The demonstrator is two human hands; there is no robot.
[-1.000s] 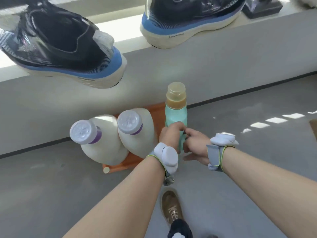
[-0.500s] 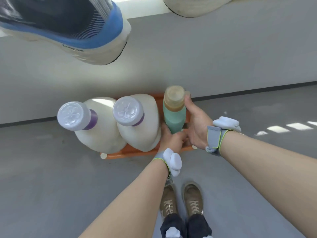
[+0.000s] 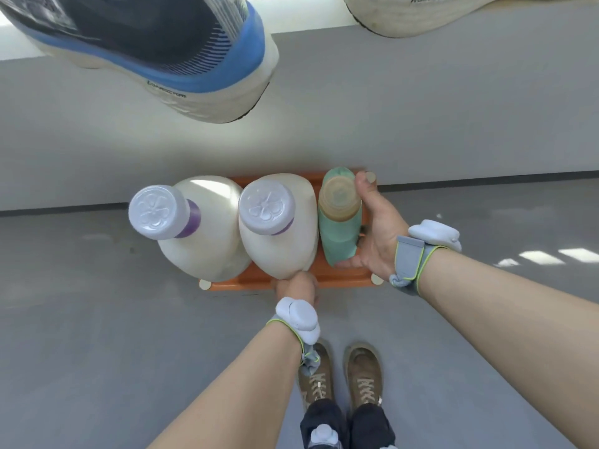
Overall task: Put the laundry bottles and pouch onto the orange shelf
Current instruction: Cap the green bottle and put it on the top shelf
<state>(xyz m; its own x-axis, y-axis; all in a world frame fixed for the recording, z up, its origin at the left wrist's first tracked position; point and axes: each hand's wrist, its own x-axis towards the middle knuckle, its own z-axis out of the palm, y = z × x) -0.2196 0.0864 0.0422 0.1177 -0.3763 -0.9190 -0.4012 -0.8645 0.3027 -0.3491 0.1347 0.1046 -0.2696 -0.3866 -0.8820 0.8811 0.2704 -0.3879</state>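
The low orange shelf [image 3: 343,275] stands on the floor against the wall. Two big white bottles with pale lilac caps stand on it: one at the left [image 3: 207,234], one in the middle [image 3: 282,241]. At the right end stands a teal pouch [image 3: 340,234] with an amber cap. My right hand [image 3: 376,234] wraps around the pouch from the right, thumb low, fingers behind it. My left hand [image 3: 298,286] is at the shelf's front edge, against the base of the middle bottle; its fingers are hidden under that bottle.
A grey ledge juts out overhead with two blue-and-white running shoes [image 3: 168,50] on it, close to the camera. Grey floor [image 3: 97,335] spreads all around the shelf. My brown shoes [image 3: 340,377] stand just in front of it.
The pouch has moved back and down onto the shelf's right end. My left hand has slid off the pouch to the base of the middle bottle. My right hand now wraps the pouch.
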